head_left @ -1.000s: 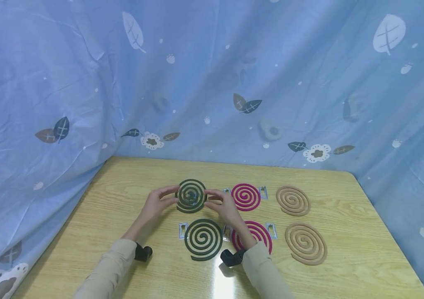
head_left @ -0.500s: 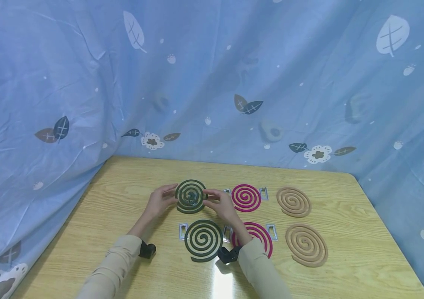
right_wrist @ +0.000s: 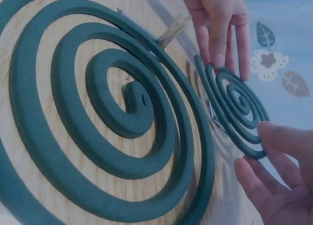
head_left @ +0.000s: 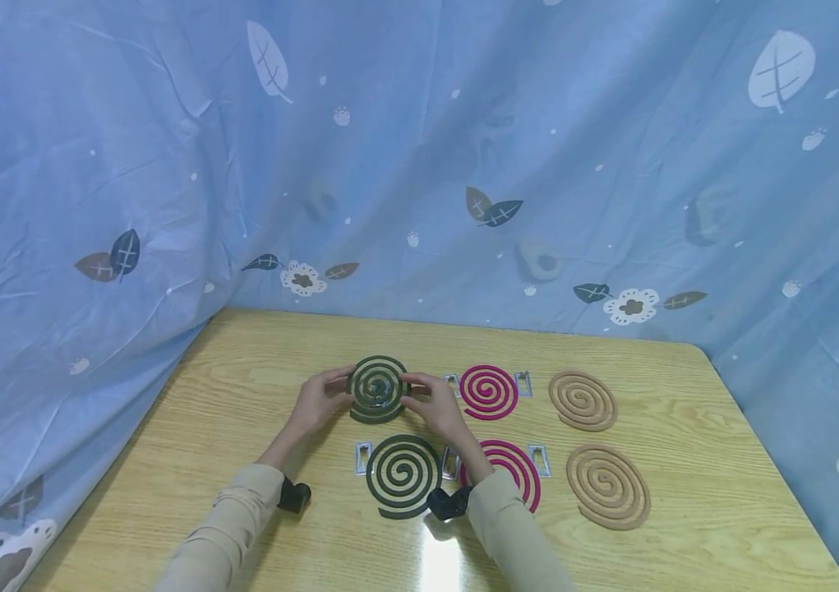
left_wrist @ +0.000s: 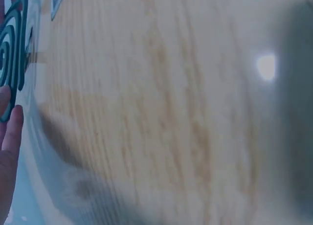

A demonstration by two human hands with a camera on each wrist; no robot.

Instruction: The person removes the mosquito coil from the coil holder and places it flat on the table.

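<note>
Both hands hold a dark green mosquito coil [head_left: 378, 418] between them at the back left of the table. My left hand [head_left: 315, 401] pinches its left edge, and my right hand [head_left: 440, 407] has thumb and fingers at its right edge. In the right wrist view the held coil [right_wrist: 248, 118] stands tilted over the wood, with a metal stand [right_wrist: 215, 120] behind it. Through its rings a bit of that metal shows in the head view. Nearer the person, a second green coil [head_left: 403, 470] lies flat. The left wrist view catches only the held coil's side [left_wrist: 22, 44] and some fingers.
Two magenta coils, one at the back [head_left: 489, 392] and one in front [head_left: 532, 467] partly behind the right forearm, lie right of the green ones. Farther right are two tan coils [head_left: 604, 477]. Small metal stands [head_left: 363, 471] sit between coils. A blue curtain [head_left: 419, 164] borders the table.
The forearms have shifted slightly inward, and the left fingers have adjusted a little at the coil's edge. The held coil stays in nearly the same place.
</note>
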